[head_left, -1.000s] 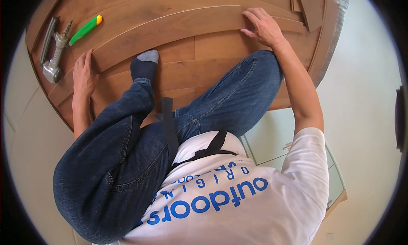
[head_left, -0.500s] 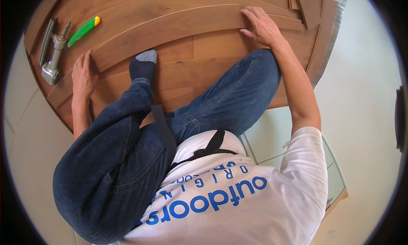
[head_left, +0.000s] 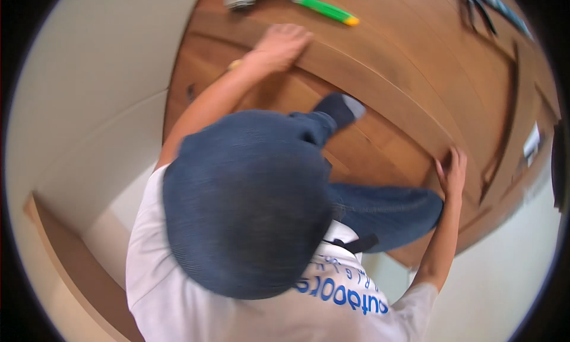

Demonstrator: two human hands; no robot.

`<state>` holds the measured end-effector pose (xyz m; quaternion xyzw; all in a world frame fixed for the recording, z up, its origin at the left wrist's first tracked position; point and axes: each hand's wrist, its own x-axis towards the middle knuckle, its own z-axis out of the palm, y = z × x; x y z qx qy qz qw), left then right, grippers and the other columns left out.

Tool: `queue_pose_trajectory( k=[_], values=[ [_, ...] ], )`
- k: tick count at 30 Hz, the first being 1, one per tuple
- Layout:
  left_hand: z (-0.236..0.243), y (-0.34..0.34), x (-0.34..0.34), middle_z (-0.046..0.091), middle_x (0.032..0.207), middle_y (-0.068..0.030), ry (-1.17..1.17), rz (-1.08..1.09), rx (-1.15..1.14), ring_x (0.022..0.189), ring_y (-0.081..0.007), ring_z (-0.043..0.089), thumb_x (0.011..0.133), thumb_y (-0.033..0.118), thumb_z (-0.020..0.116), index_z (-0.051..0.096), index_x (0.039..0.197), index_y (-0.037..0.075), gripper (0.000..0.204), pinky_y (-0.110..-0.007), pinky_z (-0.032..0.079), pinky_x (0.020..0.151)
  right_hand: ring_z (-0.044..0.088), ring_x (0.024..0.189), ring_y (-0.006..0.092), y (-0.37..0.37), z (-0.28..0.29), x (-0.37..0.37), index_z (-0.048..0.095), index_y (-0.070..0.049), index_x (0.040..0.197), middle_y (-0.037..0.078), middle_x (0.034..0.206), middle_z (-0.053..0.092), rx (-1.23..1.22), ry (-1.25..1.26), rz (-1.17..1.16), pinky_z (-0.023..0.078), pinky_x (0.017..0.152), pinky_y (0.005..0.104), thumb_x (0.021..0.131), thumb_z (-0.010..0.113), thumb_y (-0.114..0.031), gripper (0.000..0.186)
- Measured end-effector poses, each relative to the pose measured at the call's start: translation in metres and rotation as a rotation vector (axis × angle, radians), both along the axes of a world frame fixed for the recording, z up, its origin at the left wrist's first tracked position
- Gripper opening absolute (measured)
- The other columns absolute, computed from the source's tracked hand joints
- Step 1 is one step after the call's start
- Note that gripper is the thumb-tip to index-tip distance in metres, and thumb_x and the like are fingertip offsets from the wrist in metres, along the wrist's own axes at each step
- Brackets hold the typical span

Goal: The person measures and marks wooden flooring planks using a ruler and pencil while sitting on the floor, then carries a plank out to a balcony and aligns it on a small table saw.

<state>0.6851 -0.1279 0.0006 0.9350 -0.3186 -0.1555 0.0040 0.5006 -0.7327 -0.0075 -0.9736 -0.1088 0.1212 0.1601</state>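
blue-lettered white shirt (head_left: 237, 321), left grip (head_left: 284, 44) and right grip (head_left: 453, 171) at plank (head_left: 380, 96)

- Left arm (head_left: 217, 99): reaching forward, the bare forearm slanting up and to the right.
- Left hand (head_left: 284, 45): back facing up, fingers close together and pointing right; blur hides how firmly they curl.
- Right arm (head_left: 442, 238): bent at the elbow, forearm angled forward.
- Right hand (head_left: 455, 175): thumb spread from the loosely bent fingers, which point ahead.
- Left knee (head_left: 249, 205): raised high, nearest the viewer.
- Right leg (head_left: 389, 214): folded low, knee turned out to the right.
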Motion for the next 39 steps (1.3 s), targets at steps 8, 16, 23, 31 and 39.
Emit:
queue_pose_trajectory(
  k=[8,16,23,31,39],
  values=[
    [-0.020,0.024,-0.024,0.058,0.130,-0.0103,-0.182,0.062,0.010,0.125,-0.0306,0.057,0.090,0.015,0.065,0.059,0.136,0.010,0.047,-0.057,0.047,0.103,0.053,0.126,0.0432,0.013,-0.007,0.006,0.057,-0.001,0.133,0.021,0.134,0.058,0.047,0.062,0.091,0.045,0.109,0.0489,0.081,0.084,-0.016,0.060],
    [-0.029,0.014,-0.021,0.057,0.136,-0.0104,-0.127,0.085,0.010,0.128,-0.0311,0.055,0.094,0.022,0.061,0.059,0.138,0.010,0.046,-0.061,0.045,0.107,0.055,0.126,0.0427,0.006,-0.002,0.007,0.059,0.000,0.132,0.022,0.134,0.058,0.050,0.084,0.045,0.045,0.110,0.0476,0.078,0.086,-0.013,0.062],
    [-0.026,0.008,-0.021,0.057,0.135,-0.0118,-0.136,0.109,0.014,0.127,-0.0315,0.054,0.094,0.023,0.062,0.059,0.137,0.008,0.045,-0.065,0.045,0.105,0.051,0.128,0.0445,0.007,-0.004,0.008,0.056,-0.001,0.134,0.023,0.137,0.055,0.053,0.162,-0.013,0.043,0.111,0.0500,0.079,0.085,-0.015,0.063],
    [0.011,0.081,-0.063,0.043,0.159,-0.0133,-0.125,0.405,-0.246,0.147,-0.0336,0.041,0.088,0.022,0.067,0.044,0.156,0.016,0.072,-0.061,0.032,0.117,0.049,0.134,0.0431,0.006,0.017,0.018,0.046,0.000,0.147,0.024,0.141,0.051,0.265,0.361,-0.043,0.040,0.115,0.0491,0.081,0.082,-0.006,0.075],
    [0.013,0.391,-0.347,0.039,0.163,-0.0175,-0.079,1.798,0.204,0.149,-0.0383,0.037,0.089,0.028,0.069,0.040,0.159,0.011,0.077,-0.049,0.037,0.121,0.051,0.135,0.0405,-0.052,0.022,0.064,0.051,-0.002,0.147,0.023,0.145,0.050,-0.112,0.206,-0.039,0.041,0.115,0.0466,0.095,0.072,-0.015,0.057]
  ],
)
